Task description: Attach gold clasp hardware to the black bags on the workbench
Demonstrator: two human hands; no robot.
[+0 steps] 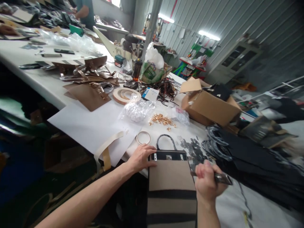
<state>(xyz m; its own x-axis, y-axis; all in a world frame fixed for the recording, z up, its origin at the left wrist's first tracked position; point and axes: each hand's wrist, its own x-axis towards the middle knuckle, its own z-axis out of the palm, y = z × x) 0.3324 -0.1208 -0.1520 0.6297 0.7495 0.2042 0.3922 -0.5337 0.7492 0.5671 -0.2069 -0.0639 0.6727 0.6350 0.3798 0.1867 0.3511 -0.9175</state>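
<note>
A long black and beige panel [172, 175] with a dark looped handle [165, 136] at its top lies at the table's front edge and runs down below it. Metal pieces show on its black top band. My left hand [142, 157] rests on the panel's upper left corner, its thumb and fingers apart on the surface. To the right of the panel, my right hand [207, 180] is wrapped round a metal tool [222, 178], whose flat end sticks out to the right. Small dark pieces [193, 148] lie scattered behind my right hand.
Gold-coloured hardware [162, 119], a tape ring [143, 138] and plastic bags [136, 110] lie behind the panel. Black panels [247, 161] are stacked at the right, near a cardboard box [210, 106]. Brown pieces [89, 93] lie at the left. A person [84, 14] stands far back.
</note>
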